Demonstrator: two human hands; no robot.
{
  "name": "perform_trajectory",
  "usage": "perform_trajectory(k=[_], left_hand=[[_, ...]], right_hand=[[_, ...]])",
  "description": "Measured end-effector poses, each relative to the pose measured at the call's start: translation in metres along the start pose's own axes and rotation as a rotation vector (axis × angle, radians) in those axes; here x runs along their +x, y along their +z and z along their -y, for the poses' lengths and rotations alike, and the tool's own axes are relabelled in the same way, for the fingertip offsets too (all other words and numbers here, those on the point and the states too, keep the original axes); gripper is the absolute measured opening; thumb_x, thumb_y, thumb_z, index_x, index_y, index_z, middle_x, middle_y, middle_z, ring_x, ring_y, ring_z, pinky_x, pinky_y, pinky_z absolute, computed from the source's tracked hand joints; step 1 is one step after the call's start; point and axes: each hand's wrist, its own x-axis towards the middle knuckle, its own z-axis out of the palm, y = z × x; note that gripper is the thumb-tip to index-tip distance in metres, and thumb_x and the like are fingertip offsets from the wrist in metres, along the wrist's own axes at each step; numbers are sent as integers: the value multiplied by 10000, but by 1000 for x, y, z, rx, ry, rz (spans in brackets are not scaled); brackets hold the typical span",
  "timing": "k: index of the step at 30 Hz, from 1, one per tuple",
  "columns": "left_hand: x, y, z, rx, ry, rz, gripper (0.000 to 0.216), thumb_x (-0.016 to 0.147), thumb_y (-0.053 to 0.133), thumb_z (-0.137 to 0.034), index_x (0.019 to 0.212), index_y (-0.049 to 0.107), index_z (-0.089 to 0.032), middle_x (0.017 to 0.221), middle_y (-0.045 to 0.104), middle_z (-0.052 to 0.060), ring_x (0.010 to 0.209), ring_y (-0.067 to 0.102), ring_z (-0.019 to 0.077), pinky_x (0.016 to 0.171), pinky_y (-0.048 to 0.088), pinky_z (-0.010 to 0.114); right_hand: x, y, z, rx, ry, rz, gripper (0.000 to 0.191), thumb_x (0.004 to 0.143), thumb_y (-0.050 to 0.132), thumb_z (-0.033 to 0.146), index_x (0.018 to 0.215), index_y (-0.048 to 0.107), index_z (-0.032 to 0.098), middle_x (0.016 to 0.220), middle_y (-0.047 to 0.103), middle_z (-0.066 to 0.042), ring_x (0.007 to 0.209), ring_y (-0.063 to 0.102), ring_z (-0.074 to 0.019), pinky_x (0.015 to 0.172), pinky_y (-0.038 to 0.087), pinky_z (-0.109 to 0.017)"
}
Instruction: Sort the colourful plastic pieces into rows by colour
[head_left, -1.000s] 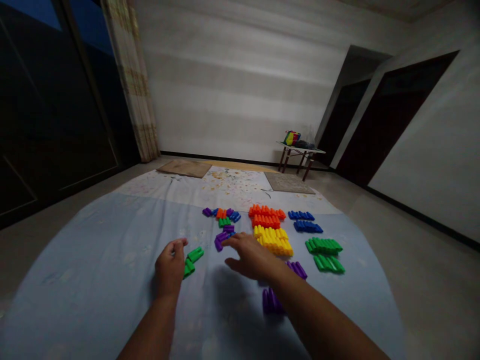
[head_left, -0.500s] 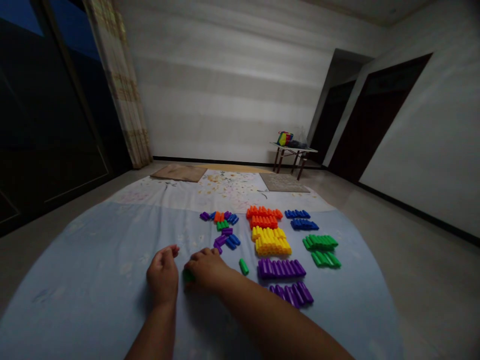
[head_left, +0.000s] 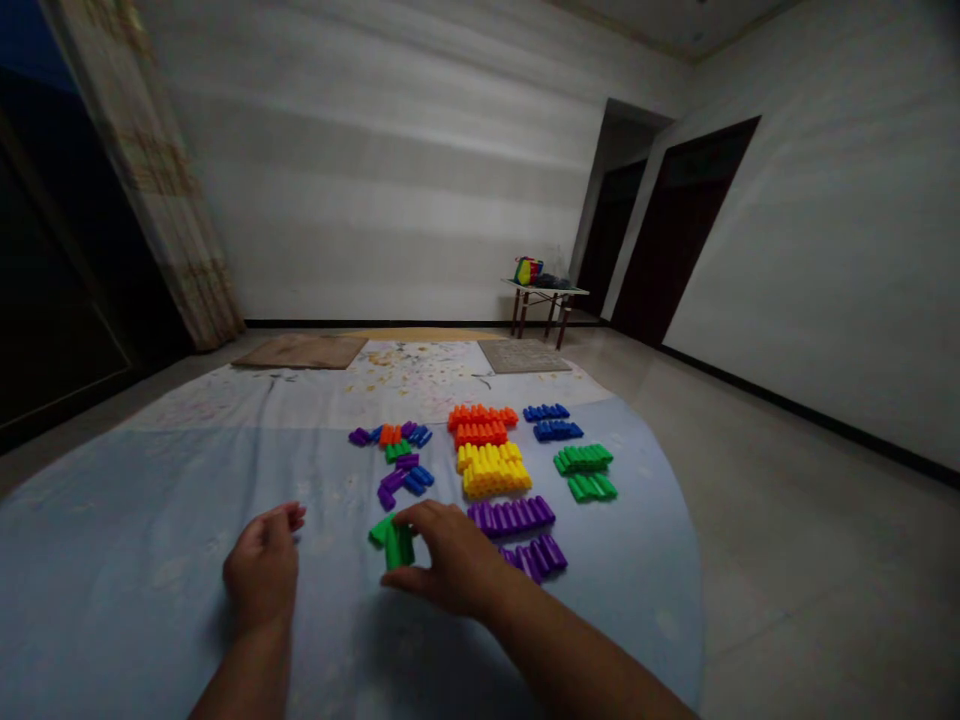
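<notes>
My right hand (head_left: 450, 555) pinches upright green plastic cylinders (head_left: 397, 547) between thumb and fingers, just above or on the blue cloth. Another green piece (head_left: 379, 530) lies against their left side; whether the hand holds it too, I cannot tell. My left hand (head_left: 262, 565) rests on the cloth to the left, fingers loosely curled, with nothing visible in them. Beyond the right hand are loose purple pieces (head_left: 394, 480) and blue pieces (head_left: 418, 480). Close to its right lie rows of purple cylinders (head_left: 512, 516), partly hidden by the wrist.
Rows of yellow (head_left: 493, 470), orange (head_left: 481, 432), blue (head_left: 558, 430) and green cylinders (head_left: 585, 459) lie further right. A small mixed group with orange pieces (head_left: 391, 435) sits behind. Two mats (head_left: 304, 351) lie at the table's far edge. A small side table (head_left: 544, 289) stands beyond.
My right hand has tipped and lifted the green pieces, which now show between thumb and fingers. My left hand has moved away to the left. The camera view has turned right.
</notes>
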Motion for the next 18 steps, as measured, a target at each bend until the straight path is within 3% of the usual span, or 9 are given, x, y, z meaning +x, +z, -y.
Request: perform_trajectory(k=[5,8,13,18], left_hand=[[2,-1,-4,18,-38,15,215,706,486,-296,818,638,-194,760,650,-9,765,630,178,722,502,299],[2,-1,-6,41,-45,0,199,698,490,-283,799,640,-199,730,648,-17,739,628,178,734,504,314],[2,-1,-5,0,-55,-16,198,693,515,-299,804,647,-202,735,660,-2,756,636,196,749,511,342],[-2,-2,-7,9,-57,-40,216,691,514,-328,799,652,-202,747,670,7,782,651,213,774,515,375]], right_hand=[[-45,-45,-47,90,132,-347,448,709,720,299,1111,539,217,1071,592,-60,996,546,-194,871,439,-333],[-71,-63,-87,49,253,-469,408,735,675,253,1117,539,208,1057,583,-71,921,564,-192,819,472,-344],[-104,-69,-136,-17,398,-459,423,749,632,247,1159,538,207,1104,565,-86,891,579,-197,848,480,-375],[-116,-64,-152,-79,462,-380,433,727,613,194,1156,560,201,1119,571,-85,1035,550,-217,943,430,-362]])
